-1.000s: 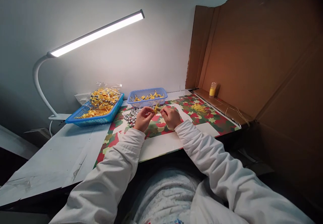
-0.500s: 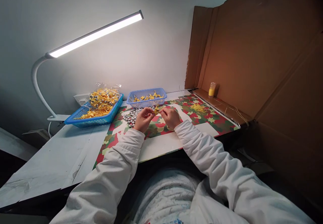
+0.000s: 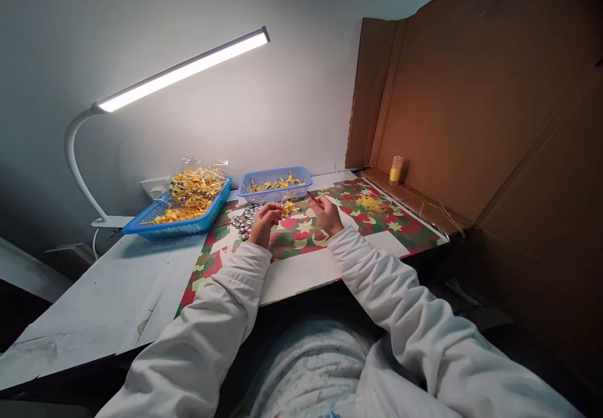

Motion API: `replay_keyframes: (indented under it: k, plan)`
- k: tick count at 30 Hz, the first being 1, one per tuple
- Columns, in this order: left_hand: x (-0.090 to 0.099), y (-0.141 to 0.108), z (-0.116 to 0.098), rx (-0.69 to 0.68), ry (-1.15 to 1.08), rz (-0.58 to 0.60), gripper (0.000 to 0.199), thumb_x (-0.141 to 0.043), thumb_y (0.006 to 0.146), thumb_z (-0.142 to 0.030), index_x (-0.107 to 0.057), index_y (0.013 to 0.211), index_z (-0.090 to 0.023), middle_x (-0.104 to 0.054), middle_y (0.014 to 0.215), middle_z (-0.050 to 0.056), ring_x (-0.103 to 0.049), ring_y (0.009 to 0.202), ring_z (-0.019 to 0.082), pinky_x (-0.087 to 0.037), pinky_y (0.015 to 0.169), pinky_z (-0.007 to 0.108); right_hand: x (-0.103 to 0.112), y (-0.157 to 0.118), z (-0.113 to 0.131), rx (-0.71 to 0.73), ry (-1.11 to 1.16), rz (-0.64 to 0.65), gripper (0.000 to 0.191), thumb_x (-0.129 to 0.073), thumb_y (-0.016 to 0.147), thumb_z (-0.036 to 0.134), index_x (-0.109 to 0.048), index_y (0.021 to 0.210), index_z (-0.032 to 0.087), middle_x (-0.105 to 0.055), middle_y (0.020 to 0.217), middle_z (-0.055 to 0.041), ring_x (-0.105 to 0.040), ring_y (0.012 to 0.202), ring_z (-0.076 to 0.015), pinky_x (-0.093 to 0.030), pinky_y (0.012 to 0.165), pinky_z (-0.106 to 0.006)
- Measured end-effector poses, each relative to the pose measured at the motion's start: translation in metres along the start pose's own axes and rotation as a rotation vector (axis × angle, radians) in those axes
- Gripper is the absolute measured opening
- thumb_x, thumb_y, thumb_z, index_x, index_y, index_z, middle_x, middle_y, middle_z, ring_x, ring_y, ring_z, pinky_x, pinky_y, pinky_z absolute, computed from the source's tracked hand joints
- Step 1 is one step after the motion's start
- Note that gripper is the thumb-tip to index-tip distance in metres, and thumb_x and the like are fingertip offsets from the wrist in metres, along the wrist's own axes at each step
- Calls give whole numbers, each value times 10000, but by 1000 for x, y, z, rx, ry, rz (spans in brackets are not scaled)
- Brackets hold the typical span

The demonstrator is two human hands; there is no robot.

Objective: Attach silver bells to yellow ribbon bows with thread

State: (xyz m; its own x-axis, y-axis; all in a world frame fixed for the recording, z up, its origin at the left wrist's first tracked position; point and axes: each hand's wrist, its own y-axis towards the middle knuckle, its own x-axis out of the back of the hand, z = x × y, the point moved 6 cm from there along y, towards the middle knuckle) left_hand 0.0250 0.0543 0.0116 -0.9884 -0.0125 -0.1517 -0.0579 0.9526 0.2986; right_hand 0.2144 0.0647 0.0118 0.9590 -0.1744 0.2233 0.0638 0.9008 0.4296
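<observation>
My left hand (image 3: 266, 223) is closed, its thumb and fingers pinching a small yellow ribbon piece (image 3: 289, 208) above the patterned sheet. To the right, apart from it, my right hand (image 3: 328, 216) is closed around a thin, dark stick-like tool (image 3: 314, 199) that points up and left; its exact kind is too small to make out. Beside my left hand lies a pile of shiny silver beads or bells (image 3: 244, 221). Behind both hands stands a pale blue basket (image 3: 274, 171) holding several yellow pieces.
A brighter blue basket (image 3: 188, 228) with yellow ribbon pieces and clear plastic sits at left. A lit lamp (image 3: 183, 71) arches over it. Yellow threads (image 3: 371, 204) lie on the camouflage-patterned sheet (image 3: 301, 242). A small yellow-filled bottle (image 3: 396, 171) stands by the cardboard wall (image 3: 471, 91).
My hands have drawn apart from the yellow piece they shared. The right has shifted slightly right, and the thin dark tool now shows in it. The view has tilted slightly.
</observation>
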Motion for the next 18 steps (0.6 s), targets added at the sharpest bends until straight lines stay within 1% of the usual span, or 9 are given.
replay_keyframes:
  k: [2, 4, 6, 7, 10, 13, 18]
  plan:
    - [-2, 0, 0, -2, 8, 22, 137, -638, 585, -276, -574, 671, -191, -546, 613, -38, -468, 528, 90, -347, 500, 216, -5, 0, 3, 28, 125, 60, 304, -591, 719, 483, -560, 783, 187, -486, 607, 42, -440, 577, -113, -353, 565, -238]
    - [-7, -3, -3, -41, 43, 79, 159, -676, 579, -268, -574, 670, -187, -568, 627, -32, -496, 555, 95, -381, 531, 222, -12, -2, 9, 60, 214, 146, 321, -644, 680, 450, -601, 838, 174, -524, 638, 31, -462, 593, -112, -376, 571, -240]
    - [-13, -6, -6, -86, 75, 149, 192, -715, 577, -274, -581, 678, -180, -593, 654, -18, -536, 606, 110, -420, 577, 236, -17, -4, 13, 63, 263, 215, 327, -676, 657, 431, -634, 833, 159, -550, 648, 15, -476, 603, -115, -386, 569, -245]
    - [-15, -7, -7, -107, 92, 175, 208, -730, 580, -283, -585, 687, -178, -600, 665, -11, -551, 625, 118, -432, 591, 242, -19, -5, 14, 54, 278, 229, 324, -689, 645, 429, -647, 809, 152, -552, 638, 10, -473, 598, -115, -384, 562, -247]
    - [-18, -10, -9, -163, 161, 201, 247, -758, 598, -311, -588, 716, -175, -603, 677, -5, -565, 628, 123, -431, 572, 237, -19, -5, 13, 14, 303, 210, 325, -708, 614, 452, -668, 721, 148, -522, 577, 17, -430, 565, -104, -357, 531, -244]
    - [-18, -11, -10, -208, 219, 204, 268, -762, 626, -333, -575, 741, -180, -610, 677, -5, -578, 618, 125, -419, 545, 229, -17, -4, 12, -18, 345, 188, 333, -723, 584, 466, -684, 696, 155, -484, 545, 34, -378, 539, -88, -322, 511, -239]
    - [-16, -12, -18, -320, 291, 149, 235, -730, 672, -326, -595, 807, -188, -631, 688, -2, -577, 600, 121, -403, 537, 231, -14, -6, 16, -18, 423, 201, 310, -735, 583, 444, -688, 698, 160, -406, 517, 60, -319, 515, -72, -254, 497, -239]
